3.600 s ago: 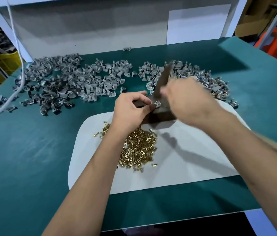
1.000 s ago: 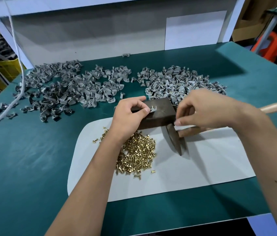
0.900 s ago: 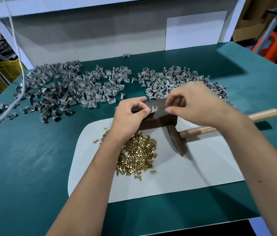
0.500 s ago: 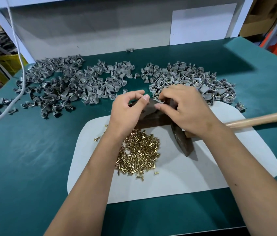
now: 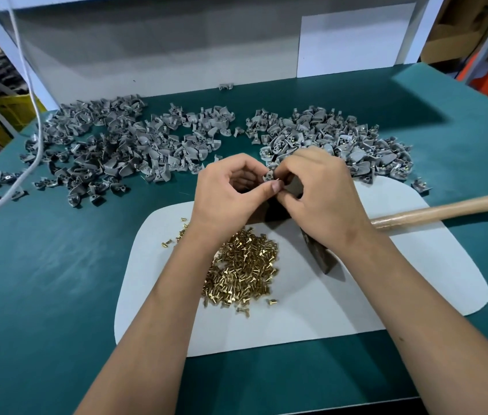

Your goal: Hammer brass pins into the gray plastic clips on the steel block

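Over the steel block, both the left hand and right hand pinch one gray clip in their fingers, the hammer lying idle, while heaps of clips and brass pins suggest much remains.

left hand, right hand, fingers pinched together

Gray clips, brass pins, white mat, teal table.
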The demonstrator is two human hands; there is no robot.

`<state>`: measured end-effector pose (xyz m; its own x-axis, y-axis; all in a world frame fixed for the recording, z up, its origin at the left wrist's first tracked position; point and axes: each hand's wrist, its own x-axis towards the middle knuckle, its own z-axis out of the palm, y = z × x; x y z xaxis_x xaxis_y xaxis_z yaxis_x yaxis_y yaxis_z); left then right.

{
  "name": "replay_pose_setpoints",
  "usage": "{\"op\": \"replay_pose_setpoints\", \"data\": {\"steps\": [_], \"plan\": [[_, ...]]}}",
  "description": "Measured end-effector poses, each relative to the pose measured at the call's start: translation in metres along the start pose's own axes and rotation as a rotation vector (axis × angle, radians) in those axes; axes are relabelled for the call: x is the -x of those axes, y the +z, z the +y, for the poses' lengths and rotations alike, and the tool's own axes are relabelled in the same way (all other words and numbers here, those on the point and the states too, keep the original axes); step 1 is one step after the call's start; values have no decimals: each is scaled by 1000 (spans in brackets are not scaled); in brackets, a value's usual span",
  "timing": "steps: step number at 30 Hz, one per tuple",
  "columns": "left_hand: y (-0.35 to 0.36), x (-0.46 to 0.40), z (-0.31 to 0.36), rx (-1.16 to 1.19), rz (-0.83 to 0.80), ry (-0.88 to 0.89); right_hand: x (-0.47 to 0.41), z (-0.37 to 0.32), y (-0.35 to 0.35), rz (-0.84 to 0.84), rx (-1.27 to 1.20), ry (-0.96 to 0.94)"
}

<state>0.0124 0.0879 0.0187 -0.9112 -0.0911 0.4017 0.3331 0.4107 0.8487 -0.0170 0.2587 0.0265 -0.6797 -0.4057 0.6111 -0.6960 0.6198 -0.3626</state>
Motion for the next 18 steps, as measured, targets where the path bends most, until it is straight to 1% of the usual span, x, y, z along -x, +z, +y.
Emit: {"op": "replay_pose_setpoints", "data": {"steps": [5,8,13,18], "plan": [[1,-1,-1,72,23,-22,0,-3,0,106,-15,-26],[2,-1,-1,108,26,-37,1,-4,1,126,-33,-19],[2,-3,-1,160,74,-83,1,-10,2,148,-83,7],[4,-2,2,157,87,-62,2,-15,3,209,-59,-18]]}}
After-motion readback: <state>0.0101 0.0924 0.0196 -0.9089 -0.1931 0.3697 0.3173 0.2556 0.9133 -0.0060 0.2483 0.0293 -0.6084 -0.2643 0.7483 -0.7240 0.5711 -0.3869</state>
